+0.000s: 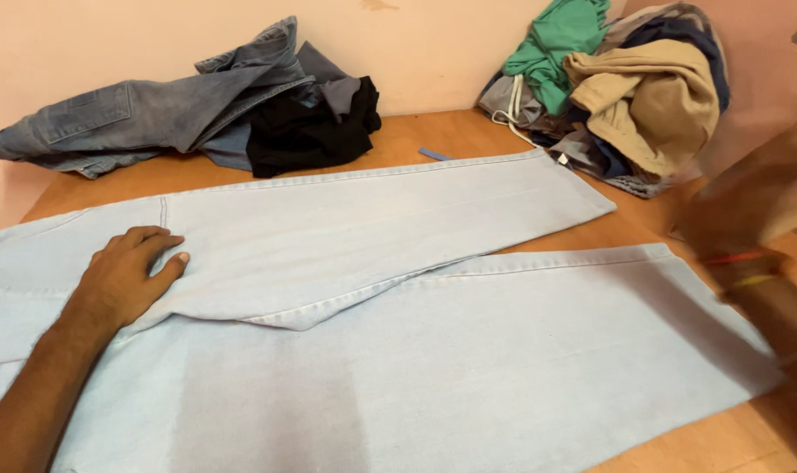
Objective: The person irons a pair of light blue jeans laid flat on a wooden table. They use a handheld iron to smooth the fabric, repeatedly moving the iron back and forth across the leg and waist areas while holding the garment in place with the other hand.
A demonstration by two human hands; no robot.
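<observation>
Pale blue jeans [469, 298] lay spread flat across a wooden table [416, 131], with a person's two hands at either end.

The left hand [131, 271] rested palm down on the upper part of the jeans, its fingers a little apart and lightly curled, pressing the cloth and gripping nothing. One trouser leg crossed over the other, reaching toward the far right corner. The right hand [749, 210] was a blur near the hem of the nearer leg, with red and yellow bands at the wrist; whether its fingers were open or closed could not be told. Against the far wall sat a heap of darker jeans and black cloth [197, 114], and in the corner a pile of green, tan and grey clothes [626, 88].
</observation>
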